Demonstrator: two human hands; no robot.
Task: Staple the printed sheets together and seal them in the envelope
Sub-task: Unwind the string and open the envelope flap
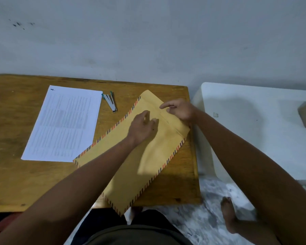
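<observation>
A large yellow envelope (pixel 145 156) with striped edging lies slantwise on the wooden worktop (pixel 16 174), its near corner overhanging the front edge. The left hand (pixel 142 127) rests on it, fingers loosely curled and slightly apart. The right hand (pixel 179 109) pinches the flap end. The printed sheets (pixel 64 122) lie left, a stapler (pixel 110 101) just beside them.
</observation>
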